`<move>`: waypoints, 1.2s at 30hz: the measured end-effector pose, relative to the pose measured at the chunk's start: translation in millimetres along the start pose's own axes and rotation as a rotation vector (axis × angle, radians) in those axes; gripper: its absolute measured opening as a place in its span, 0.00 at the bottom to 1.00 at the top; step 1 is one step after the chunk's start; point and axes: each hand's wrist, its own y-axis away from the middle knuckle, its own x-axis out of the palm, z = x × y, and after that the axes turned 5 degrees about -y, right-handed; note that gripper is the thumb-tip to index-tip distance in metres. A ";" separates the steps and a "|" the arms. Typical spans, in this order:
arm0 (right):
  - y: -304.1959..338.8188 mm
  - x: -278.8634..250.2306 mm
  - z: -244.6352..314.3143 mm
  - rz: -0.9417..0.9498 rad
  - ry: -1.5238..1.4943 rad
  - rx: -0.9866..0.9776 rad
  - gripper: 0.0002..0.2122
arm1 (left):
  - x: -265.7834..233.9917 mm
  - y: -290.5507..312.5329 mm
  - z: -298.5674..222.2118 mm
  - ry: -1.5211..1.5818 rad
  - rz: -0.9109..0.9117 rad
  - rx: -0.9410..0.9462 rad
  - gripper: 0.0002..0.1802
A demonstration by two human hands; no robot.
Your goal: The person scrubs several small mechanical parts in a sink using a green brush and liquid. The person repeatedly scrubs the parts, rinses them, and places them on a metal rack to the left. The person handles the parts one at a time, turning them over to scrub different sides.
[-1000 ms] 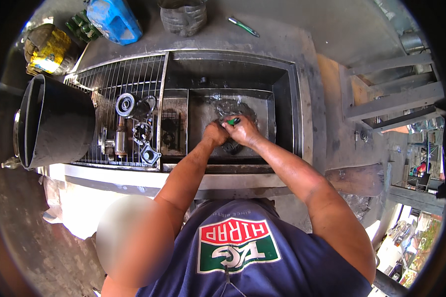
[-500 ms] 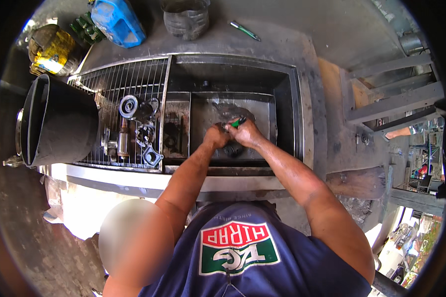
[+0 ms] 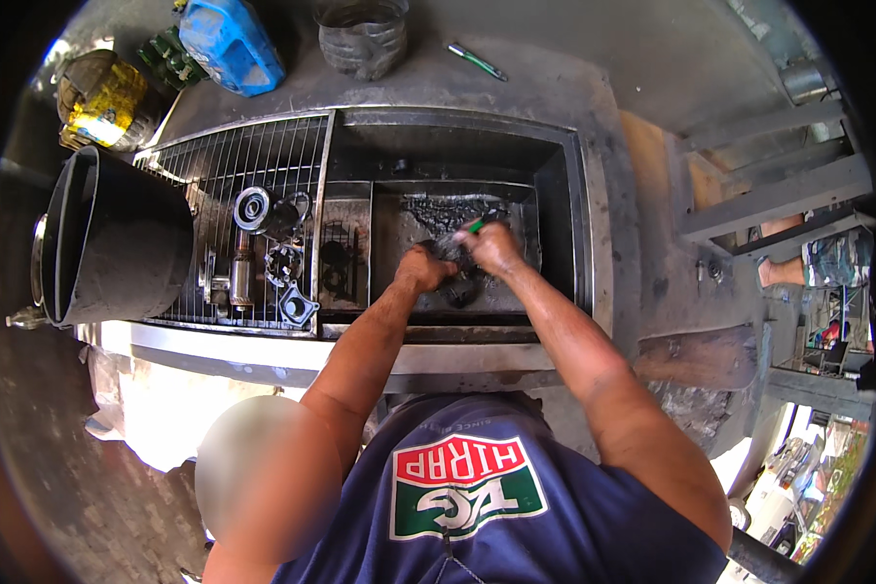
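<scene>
Both my hands are inside a shallow metal tray (image 3: 389, 292) wet with dark liquid. My left hand (image 3: 422, 270) is closed around a dark, wet metal part (image 3: 450, 257), whose shape is partly hidden by my fingers. In my closed right hand (image 3: 497, 250) is a slim green-handled tool (image 3: 476, 225), its working end smeared by motion against the part. Just below the hands a dark rounded piece (image 3: 459, 293) lies in the tray.
Left of the tray, a wire rack (image 3: 190, 161) carries a pulley-like wheel (image 3: 253, 208), an armature-like shaft (image 3: 242, 282) and a bracket (image 3: 298, 308). A black bucket (image 3: 131, 243) stands farther left. Behind are a blue jug (image 3: 232, 44) and cut plastic container (image 3: 362, 41). Another person's leg (image 3: 784, 273) shows right.
My right hand has moved slightly right and nearer to me, away from my left. Dark wet streaks and splashes now show in the tray. More of the other person's legs has come into view.
</scene>
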 end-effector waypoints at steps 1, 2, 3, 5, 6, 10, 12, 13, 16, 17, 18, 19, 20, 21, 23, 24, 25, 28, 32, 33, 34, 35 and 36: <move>0.8 1.3 -0.1 -0.072 0.121 -0.003 0.19 | -0.4 -1.3 -0.9 -0.006 -0.053 0.031 0.47; 1.4 -1.1 -2.8 -0.199 0.274 0.037 0.21 | -1.6 -0.6 -0.6 -0.028 -0.040 0.051 0.47; 2.3 1.9 -5.9 -0.083 0.138 -0.115 0.22 | -3.1 0.2 -2.0 0.004 -0.037 0.091 0.47; 2.4 5.7 -13.7 -0.105 -0.059 -0.385 0.23 | -8.9 1.2 -3.6 0.032 -0.017 0.013 0.48; 0.2 3.7 -18.0 -0.039 -0.067 -0.326 0.22 | -7.4 5.2 -4.7 0.024 0.036 -0.075 0.49; 2.5 10.5 -22.3 -0.209 0.178 -0.063 0.18 | -7.1 11.6 -9.2 -0.064 -0.141 0.125 0.42; 4.0 12.0 -20.7 -0.027 -0.006 -0.283 0.19 | -9.9 12.0 -10.0 -0.006 -0.063 0.075 0.48; 4.6 12.3 -20.1 -0.022 0.004 -0.504 0.20 | -11.8 12.3 -9.4 -0.008 0.006 0.027 0.49; 3.1 10.9 -20.1 -0.223 0.267 -0.035 0.15 | -14.5 14.2 -12.4 0.030 -0.018 0.047 0.47; 3.7 11.7 -20.4 -0.257 0.310 -0.045 0.16 | -13.6 16.3 -14.0 0.014 -0.093 0.072 0.46; 0.4 9.8 -20.5 -0.134 0.185 -0.110 0.17 | -14.5 17.6 -13.9 0.003 -0.091 0.118 0.45; 1.7 11.2 -20.5 -0.012 0.056 -0.172 0.17 | -14.4 18.1 -14.7 -0.045 -0.100 0.092 0.46; -2.7 8.9 -20.3 0.085 -0.030 -0.211 0.17 | -14.2 18.7 -13.8 -0.027 -0.113 0.066 0.47; 0.4 11.5 -20.4 0.106 -0.064 -0.253 0.17 | -14.3 17.8 -13.3 0.023 -0.079 0.074 0.48; 0.9 12.3 -20.1 -0.039 0.135 -0.064 0.16 | -10.6 18.6 -10.4 0.101 -0.084 0.062 0.48; -1.1 10.8 -20.3 -0.187 0.387 0.027 0.15 | -10.6 15.4 -10.6 0.094 -0.110 0.120 0.48; 1.7 11.9 -21.1 -0.199 0.378 0.010 0.13 | -8.4 14.8 -10.8 0.049 -0.122 0.116 0.47; -0.9 6.0 -30.3 0.155 -0.041 -0.372 0.13 | -10.9 11.9 -8.4 -0.021 -0.052 0.085 0.46; -22.6 -13.5 -53.3 -0.226 0.165 -0.033 0.14 | -14.3 16.0 -8.9 0.043 -0.051 0.147 0.45; -28.0 -17.0 -55.9 -0.138 0.189 0.000 0.14 | -13.0 18.7 -10.2 0.024 -0.035 0.118 0.45; -33.9 -19.2 -55.5 -0.083 0.228 0.071 0.15 | -13.1 19.6 -11.5 0.014 -0.014 0.111 0.46; -36.1 -19.8 -53.6 -0.076 0.314 0.197 0.15 | -12.5 21.3 -11.8 0.026 -0.026 0.131 0.45; -37.3 -19.1 -49.8 -0.054 0.264 0.119 0.16 | -12.3 20.9 -12.8 0.025 -0.036 0.159 0.45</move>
